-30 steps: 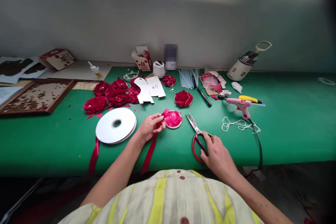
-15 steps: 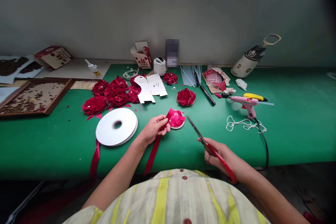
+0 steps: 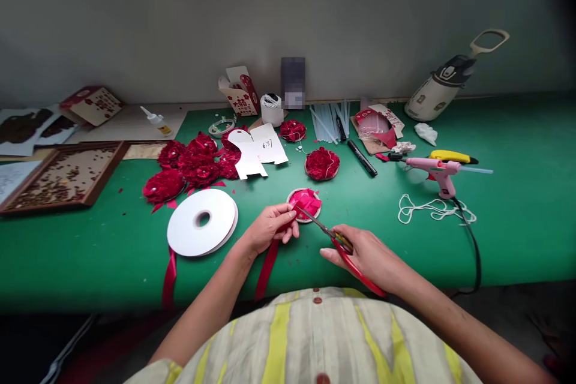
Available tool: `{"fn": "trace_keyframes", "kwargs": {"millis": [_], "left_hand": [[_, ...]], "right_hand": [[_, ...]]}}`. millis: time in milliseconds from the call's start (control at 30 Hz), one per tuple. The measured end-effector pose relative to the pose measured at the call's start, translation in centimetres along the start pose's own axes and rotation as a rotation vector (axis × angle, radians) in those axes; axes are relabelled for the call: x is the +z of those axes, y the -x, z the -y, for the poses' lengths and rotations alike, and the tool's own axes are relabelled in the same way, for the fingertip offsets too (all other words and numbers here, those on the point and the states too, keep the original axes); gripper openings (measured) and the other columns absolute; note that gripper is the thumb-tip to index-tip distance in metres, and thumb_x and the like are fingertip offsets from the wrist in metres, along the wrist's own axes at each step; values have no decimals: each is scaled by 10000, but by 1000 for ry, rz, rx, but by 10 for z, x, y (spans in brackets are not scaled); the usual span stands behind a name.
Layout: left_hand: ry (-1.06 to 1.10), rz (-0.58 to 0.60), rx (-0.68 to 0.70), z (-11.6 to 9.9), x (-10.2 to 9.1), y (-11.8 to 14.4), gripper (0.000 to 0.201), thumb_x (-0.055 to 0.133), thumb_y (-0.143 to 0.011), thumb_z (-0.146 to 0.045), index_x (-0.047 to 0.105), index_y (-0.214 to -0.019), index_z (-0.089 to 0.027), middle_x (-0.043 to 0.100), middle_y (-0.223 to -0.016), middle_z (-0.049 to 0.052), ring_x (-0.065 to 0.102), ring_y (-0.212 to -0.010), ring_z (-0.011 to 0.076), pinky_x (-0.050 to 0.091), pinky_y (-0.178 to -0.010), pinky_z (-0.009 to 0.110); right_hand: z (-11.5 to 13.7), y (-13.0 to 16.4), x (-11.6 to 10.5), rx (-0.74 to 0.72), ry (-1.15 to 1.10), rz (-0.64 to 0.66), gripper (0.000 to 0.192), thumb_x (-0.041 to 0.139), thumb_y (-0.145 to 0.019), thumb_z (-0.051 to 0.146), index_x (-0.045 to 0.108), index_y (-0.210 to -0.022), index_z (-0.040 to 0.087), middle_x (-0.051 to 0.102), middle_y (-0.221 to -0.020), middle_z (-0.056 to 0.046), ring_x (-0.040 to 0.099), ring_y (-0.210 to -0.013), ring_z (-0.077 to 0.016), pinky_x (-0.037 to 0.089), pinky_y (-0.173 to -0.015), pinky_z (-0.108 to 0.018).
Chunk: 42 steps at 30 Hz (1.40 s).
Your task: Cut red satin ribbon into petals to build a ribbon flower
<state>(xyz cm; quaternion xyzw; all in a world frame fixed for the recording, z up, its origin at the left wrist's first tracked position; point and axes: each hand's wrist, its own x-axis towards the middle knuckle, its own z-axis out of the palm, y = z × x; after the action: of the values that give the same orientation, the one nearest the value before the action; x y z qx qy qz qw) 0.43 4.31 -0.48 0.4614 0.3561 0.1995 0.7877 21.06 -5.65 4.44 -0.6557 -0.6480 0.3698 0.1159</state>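
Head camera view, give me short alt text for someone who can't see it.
At a green table, the person's left hand pinches a red ribbon while the right hand brings red-handled scissors to it, beside a small disc of pink pieces. A white ribbon spool, finished red flowers and a pink glue gun lie around.

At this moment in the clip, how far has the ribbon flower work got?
Done: finished red flowers lie piled behind the white ribbon spool, with two more further right. In hand: the left hand pinches the red ribbon by a half-covered pink disc, and the right hand has red scissors at the ribbon. Left: the disc's rim looks bare; the glue gun lies untouched.
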Motion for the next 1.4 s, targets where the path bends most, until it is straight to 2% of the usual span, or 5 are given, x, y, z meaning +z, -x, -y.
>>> {"fn": "trace_keyframes", "kwargs": {"millis": [833, 1067, 1167, 1267, 1400], "left_hand": [[13, -31, -66, -4, 1, -6, 242, 552, -795, -372, 521, -797, -132, 624, -588, 47, 443, -365, 39, 113, -352, 160], [122, -75, 41, -1, -13, 0, 136, 522, -757, -262, 506, -799, -134, 589, -551, 24, 396, -346, 46, 124, -333, 160], [143, -74, 90, -1, -13, 2, 135, 529, -743, -213, 526, -841, -121, 616, -637, 49, 440, -407, 52, 223, -368, 165], [151, 16, 115, -2, -6, 4, 253, 544, -785, -226, 529, -1016, -125, 643, -755, 96, 519, -498, 81, 301, -432, 183], [135, 183, 89, -5, 4, 5, 572, 549, -815, -276, 319, -1334, -200, 649, -788, 104, 566, -509, 117, 274, -410, 189]], "right_hand": [[-11, -10, 17, -48, 67, -59, 423, 438, -815, 593, 547, -679, 207, 534, -521, 9, 500, -485, -145, 228, -454, -214], [-16, -10, 14, -42, 22, -40, 346, 482, -809, 508, 592, -698, 200, 566, -549, -6, 522, -511, -157, 267, -459, -215], [-17, -7, 9, -66, -81, -17, 202, 519, -787, 367, 608, -873, 207, 583, -607, 12, 516, -534, -140, 331, -500, -212], [-15, -8, 5, -71, -182, -94, 280, 510, -748, 236, 566, -1021, 209, 556, -614, 36, 482, -522, -119, 363, -507, -204], [1, -21, 10, -104, -332, -259, 343, 508, -772, 242, 524, -1113, 208, 570, -641, 31, 494, -545, -120, 405, -520, -205]]}}
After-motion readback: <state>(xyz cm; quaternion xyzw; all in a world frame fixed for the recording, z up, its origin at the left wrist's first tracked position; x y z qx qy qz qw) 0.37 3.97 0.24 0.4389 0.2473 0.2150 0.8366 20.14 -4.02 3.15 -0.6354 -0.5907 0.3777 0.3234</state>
